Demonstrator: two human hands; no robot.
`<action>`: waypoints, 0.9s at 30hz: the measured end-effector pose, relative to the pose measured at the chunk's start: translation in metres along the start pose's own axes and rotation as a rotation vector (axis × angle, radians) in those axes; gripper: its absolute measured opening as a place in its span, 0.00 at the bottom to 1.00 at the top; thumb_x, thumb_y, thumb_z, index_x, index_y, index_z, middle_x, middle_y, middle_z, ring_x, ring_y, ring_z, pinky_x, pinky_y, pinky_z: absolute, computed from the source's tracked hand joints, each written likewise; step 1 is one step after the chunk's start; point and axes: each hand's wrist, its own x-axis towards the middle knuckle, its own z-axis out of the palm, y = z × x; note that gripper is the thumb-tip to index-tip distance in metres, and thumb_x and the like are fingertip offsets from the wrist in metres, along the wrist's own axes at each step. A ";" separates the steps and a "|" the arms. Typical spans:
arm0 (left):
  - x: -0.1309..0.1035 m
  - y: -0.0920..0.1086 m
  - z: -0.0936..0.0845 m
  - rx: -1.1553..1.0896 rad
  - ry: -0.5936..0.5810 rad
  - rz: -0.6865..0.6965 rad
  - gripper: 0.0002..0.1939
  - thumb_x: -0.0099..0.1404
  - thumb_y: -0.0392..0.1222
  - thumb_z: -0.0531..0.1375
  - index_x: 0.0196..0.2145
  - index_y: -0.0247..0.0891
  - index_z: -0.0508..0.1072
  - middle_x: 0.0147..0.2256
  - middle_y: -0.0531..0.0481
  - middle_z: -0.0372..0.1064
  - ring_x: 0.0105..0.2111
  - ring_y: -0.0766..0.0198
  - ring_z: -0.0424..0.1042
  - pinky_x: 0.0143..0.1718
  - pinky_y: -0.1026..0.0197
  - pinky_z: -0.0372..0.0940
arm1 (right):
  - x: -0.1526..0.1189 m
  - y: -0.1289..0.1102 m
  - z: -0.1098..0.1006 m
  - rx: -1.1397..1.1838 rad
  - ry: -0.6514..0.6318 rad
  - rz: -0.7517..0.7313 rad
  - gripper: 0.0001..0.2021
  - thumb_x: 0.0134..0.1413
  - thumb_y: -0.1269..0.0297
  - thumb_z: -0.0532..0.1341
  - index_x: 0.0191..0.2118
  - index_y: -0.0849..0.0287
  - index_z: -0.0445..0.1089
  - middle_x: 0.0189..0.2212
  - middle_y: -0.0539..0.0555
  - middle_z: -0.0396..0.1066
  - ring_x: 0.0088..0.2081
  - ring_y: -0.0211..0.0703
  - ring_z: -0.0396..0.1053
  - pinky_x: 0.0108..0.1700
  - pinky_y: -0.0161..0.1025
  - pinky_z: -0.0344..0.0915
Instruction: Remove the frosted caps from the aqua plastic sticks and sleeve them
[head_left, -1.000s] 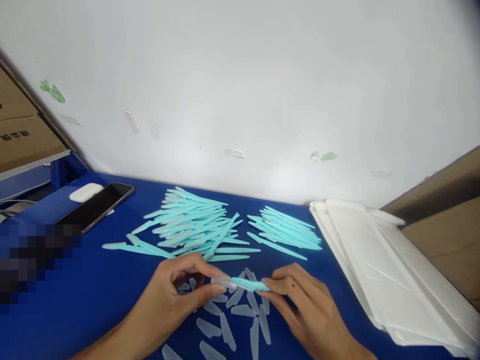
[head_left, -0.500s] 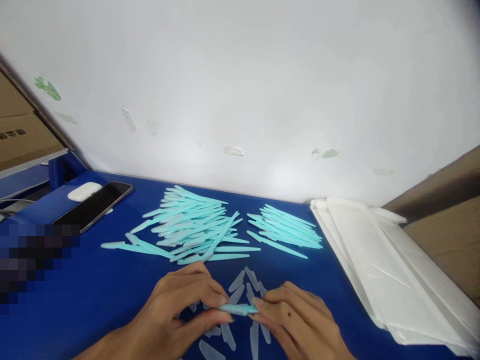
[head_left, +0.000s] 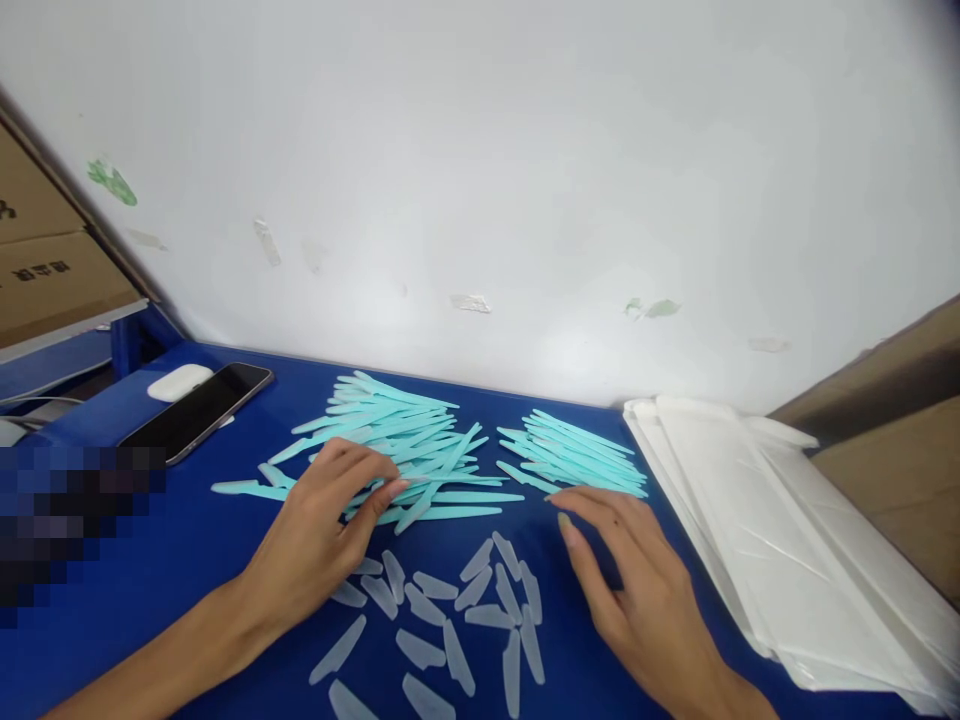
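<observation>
My left hand reaches over the larger pile of turquoise eyebrow razors. Its thumb and index finger pinch one razor at its blade end, among the others. My right hand is beside the smaller, neater pile of turquoise razors. Its thumb and fingers are apart, holding nothing, and the fingertips cover part of the nearest razor. Between the hands, several frosted clear blade caps lie scattered on the blue table.
A stack of white plastic bags lies on the right. At the left are a dark phone and a white case. A white wall stands behind the table, with cardboard boxes at the left and another cardboard box at right.
Both hands were together over the caps, holding one razor with its blade end leftward. They have parted: the left moved up to the larger pile, the right moved to the smaller pile and is free.
</observation>
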 end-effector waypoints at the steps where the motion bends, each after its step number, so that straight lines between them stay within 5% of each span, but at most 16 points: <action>1: 0.000 -0.001 0.000 0.041 -0.018 0.016 0.06 0.75 0.39 0.56 0.41 0.40 0.72 0.38 0.48 0.72 0.42 0.56 0.65 0.41 0.56 0.65 | 0.000 0.000 0.000 0.007 -0.013 -0.002 0.14 0.69 0.70 0.57 0.57 0.53 0.68 0.49 0.55 0.72 0.52 0.47 0.68 0.52 0.47 0.67; 14: -0.008 0.004 0.006 0.270 -0.194 0.130 0.09 0.73 0.43 0.57 0.44 0.39 0.75 0.44 0.43 0.69 0.44 0.51 0.65 0.43 0.50 0.66 | -0.002 -0.003 0.002 0.047 -0.100 -0.017 0.13 0.68 0.74 0.56 0.52 0.54 0.69 0.47 0.56 0.70 0.50 0.48 0.69 0.50 0.49 0.67; 27: -0.011 0.004 0.010 0.219 -0.181 0.140 0.10 0.76 0.37 0.53 0.46 0.39 0.74 0.44 0.43 0.69 0.44 0.54 0.66 0.44 0.51 0.67 | -0.003 -0.002 0.003 0.039 -0.114 -0.016 0.13 0.68 0.74 0.55 0.52 0.53 0.70 0.48 0.56 0.69 0.50 0.48 0.68 0.50 0.48 0.68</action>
